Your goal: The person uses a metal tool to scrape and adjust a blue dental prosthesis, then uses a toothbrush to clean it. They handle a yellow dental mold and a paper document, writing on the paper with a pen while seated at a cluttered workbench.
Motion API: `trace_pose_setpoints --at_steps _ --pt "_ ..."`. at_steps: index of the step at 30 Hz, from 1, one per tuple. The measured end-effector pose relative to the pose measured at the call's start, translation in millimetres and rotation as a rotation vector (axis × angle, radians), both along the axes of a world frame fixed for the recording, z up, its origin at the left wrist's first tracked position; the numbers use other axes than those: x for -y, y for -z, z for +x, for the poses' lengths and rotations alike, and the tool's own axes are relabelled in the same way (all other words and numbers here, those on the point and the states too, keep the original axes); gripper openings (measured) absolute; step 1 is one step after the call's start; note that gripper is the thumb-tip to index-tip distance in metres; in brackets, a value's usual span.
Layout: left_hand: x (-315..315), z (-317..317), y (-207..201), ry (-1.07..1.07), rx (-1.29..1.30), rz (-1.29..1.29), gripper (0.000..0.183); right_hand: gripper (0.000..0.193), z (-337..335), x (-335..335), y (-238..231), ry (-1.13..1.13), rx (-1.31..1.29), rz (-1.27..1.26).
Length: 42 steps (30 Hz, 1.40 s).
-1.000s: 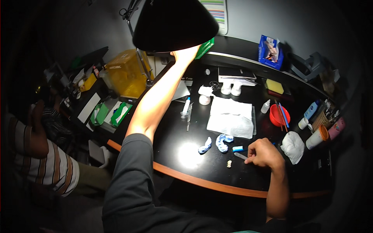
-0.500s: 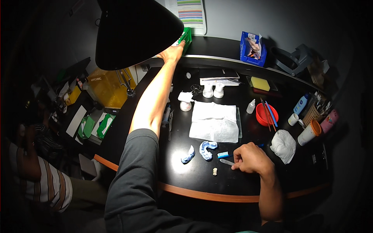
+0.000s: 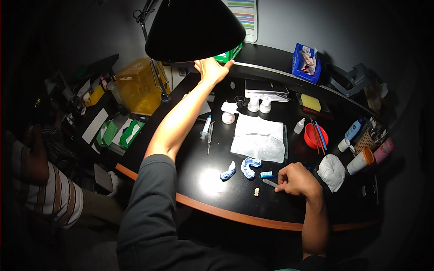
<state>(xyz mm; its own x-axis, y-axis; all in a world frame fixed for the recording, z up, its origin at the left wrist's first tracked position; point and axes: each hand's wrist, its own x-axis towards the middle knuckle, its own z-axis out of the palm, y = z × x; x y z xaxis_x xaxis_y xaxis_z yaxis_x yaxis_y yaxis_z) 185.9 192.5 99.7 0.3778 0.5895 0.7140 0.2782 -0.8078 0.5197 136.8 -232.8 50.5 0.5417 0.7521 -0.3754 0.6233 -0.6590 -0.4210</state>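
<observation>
- From where I stand, the green bin (image 3: 235, 53) sits on the raised ledge straight ahead of the left hand (image 3: 211, 71), far closer to it than to the other hand.
- That left hand has its thumb spread well out to the right. The black lamp shade (image 3: 194, 31) hides the fingertips, so I can't make out whether they grip the bin or only reach for it.
- The right hand (image 3: 297, 181) is down by the table, thumb and finger pinched narrowly on a flat-bladed tool (image 3: 270, 182), whose long axis points left and slightly away from the person.
- Just past that blade lie the white bristles of a blue brush (image 3: 266, 174); the hand covers part of its handle.
- Left of the pinch and a little nearer the person is a small, lumpy, cream-coloured tooth piece (image 3: 257, 192), glossy-looking.
- Farther left of the right hand are a curved blue dental mould (image 3: 250, 168), marbled and ridged, and a shorter crescent fragment (image 3: 228, 171).
- Beyond them is a creased, matt white paper sheet (image 3: 259, 140); right of the hand, a soft, rumpled white bundle (image 3: 332, 173).
</observation>
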Motion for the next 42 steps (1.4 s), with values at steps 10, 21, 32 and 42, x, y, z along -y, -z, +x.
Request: trace_pose_setpoints --at_steps 10,21,32,42 --pt "36 -181 54 0.522 -0.271 0.206 0.030 0.025 6 -1 7 -0.068 0.038 0.141" --pt "-159 -436 105 -0.006 0.166 -0.304 0.027 0.024 4 -10 9 -0.095 0.063 0.140" --pt "-228 -447 281 -0.343 -0.215 -0.256 0.144 0.024 10 -7 14 -0.048 -0.006 0.132" --pt "-250 -408 275 -0.451 -0.380 -0.346 0.123 0.026 7 -4 8 -0.010 0.003 0.104"
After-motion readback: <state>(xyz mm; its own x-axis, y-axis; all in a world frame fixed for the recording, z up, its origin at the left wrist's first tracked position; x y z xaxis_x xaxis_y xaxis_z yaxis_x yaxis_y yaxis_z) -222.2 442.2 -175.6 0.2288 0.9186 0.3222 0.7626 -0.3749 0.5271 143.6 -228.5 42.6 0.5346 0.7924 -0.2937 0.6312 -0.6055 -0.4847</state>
